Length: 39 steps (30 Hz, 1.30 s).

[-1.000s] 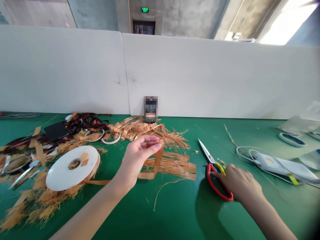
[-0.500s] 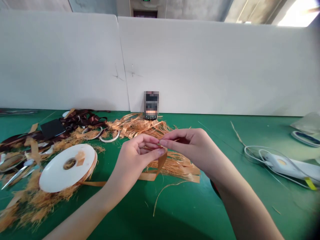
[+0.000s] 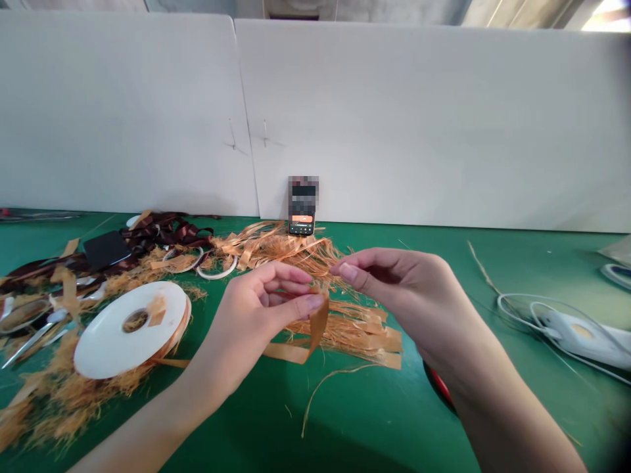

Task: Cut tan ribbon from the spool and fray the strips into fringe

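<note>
My left hand (image 3: 276, 299) pinches the end of a tan ribbon (image 3: 319, 325) between thumb and fingers. From there the ribbon bends down to the table and passes behind my left wrist toward a white spool (image 3: 131, 332). A little to the right, my right hand (image 3: 394, 282) is closed in a pinch with thumb and forefinger together. Whatever its fingertips hold is too fine to make out. Beneath and beyond both hands lie frayed tan ribbon strips (image 3: 365, 332) and a heap of loose fringe (image 3: 296, 253).
A phone (image 3: 302, 207) leans against the white panel (image 3: 419, 125). Dark brown ribbons (image 3: 167, 233), a black square object (image 3: 107, 249) and scissors (image 3: 32, 340) lie at left. A white power strip (image 3: 586, 335) with cables sits at right. Something red (image 3: 440, 384) shows beside my right forearm.
My right hand has moved right, away from my left fingertips, leaving a gap. My left hand keeps its pinch on the ribbon. The view has tilted slightly down.
</note>
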{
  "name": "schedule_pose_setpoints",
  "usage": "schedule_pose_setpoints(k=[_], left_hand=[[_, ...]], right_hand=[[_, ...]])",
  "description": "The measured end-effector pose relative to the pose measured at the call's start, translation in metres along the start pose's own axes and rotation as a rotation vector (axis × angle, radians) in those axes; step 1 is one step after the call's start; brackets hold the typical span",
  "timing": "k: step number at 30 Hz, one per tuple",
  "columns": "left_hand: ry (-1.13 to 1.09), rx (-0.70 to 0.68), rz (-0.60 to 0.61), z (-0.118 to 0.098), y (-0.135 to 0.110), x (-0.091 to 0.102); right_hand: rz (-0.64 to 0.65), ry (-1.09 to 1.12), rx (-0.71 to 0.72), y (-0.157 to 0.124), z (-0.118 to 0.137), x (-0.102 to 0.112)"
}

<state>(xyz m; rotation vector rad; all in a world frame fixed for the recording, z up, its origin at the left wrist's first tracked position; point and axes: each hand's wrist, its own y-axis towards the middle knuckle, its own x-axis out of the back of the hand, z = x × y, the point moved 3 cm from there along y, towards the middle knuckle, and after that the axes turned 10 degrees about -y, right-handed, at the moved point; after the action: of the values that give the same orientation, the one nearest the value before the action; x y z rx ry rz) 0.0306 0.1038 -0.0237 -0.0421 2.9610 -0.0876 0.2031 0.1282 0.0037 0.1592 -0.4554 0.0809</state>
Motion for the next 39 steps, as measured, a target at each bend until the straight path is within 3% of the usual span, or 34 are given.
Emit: schedule_pose_setpoints(k=[8,17,22,29,34,39], left_hand=[[-0.025,0.031,0.026,-0.001,-0.004,-0.005],[-0.053,0.052,0.046,0.004,-0.001,-0.008],[-0.043,0.069,0.057,0.004,-0.003,-0.010],[0.030,0.043,0.049,0.004,-0.004,-0.009],[0.018,0.059,0.069,0.005,-0.004,-0.011],[0.037,0.059,0.058,0.005,-0.005,-0.011]], right_hand=[[0.219,-0.071,-0.114,-0.008,0.004,-0.007],[0.105,0.083,-0.068,-0.005,0.008,-0.002],[0.207,0.147,-0.131,-0.004,0.007,-0.003],[-0.059,0.117,-0.097,-0.004,0.008,0.011],[0.166,0.093,-0.168,-0.004,0.005,0.001],[0.164,0.073,-0.144,-0.002,0.001,-0.001]])
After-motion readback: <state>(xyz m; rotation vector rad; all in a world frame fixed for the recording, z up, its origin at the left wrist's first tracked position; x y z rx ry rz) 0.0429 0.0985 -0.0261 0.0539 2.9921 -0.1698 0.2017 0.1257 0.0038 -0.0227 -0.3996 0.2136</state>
